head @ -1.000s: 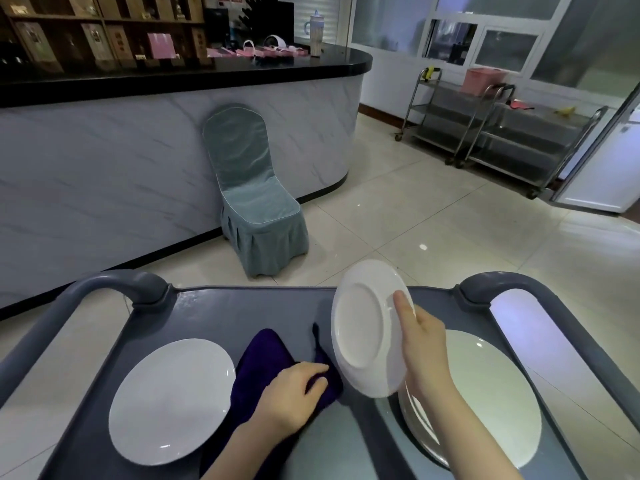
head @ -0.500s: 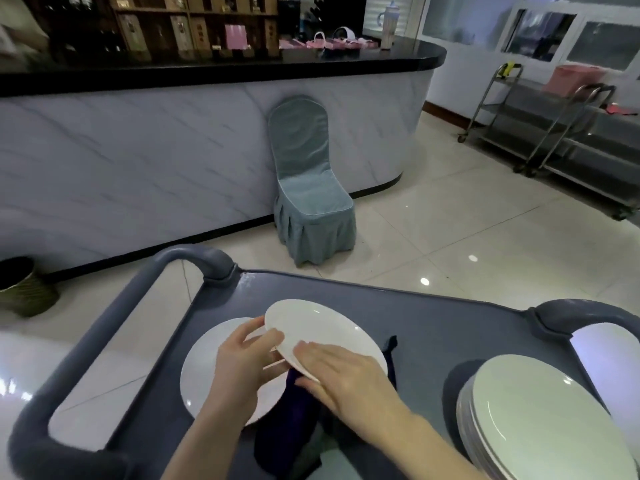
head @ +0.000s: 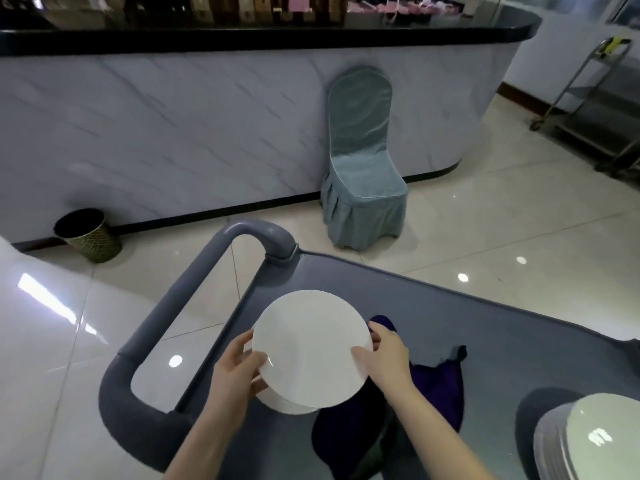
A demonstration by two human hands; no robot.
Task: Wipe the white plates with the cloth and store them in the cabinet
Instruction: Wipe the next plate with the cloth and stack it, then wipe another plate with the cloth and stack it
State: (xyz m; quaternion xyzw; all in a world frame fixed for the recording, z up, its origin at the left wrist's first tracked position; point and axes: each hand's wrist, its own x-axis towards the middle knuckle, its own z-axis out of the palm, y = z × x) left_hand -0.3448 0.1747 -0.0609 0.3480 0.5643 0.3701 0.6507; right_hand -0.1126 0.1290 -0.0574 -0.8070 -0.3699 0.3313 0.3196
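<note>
Left hand [head: 235,372] and right hand [head: 388,358] grip a white plate [head: 308,344] over the cart [head: 485,323].

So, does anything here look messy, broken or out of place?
Nothing looks spilled or broken. The only untidy thing is the purple cloth, lying crumpled on the grey cart. The left hand and right hand hold a white plate off-centre over a second plate.

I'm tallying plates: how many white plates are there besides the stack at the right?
2: one plate gripped by the left hand and right hand, and a second plate on the cart beneath it. Others may hide underneath.
</note>
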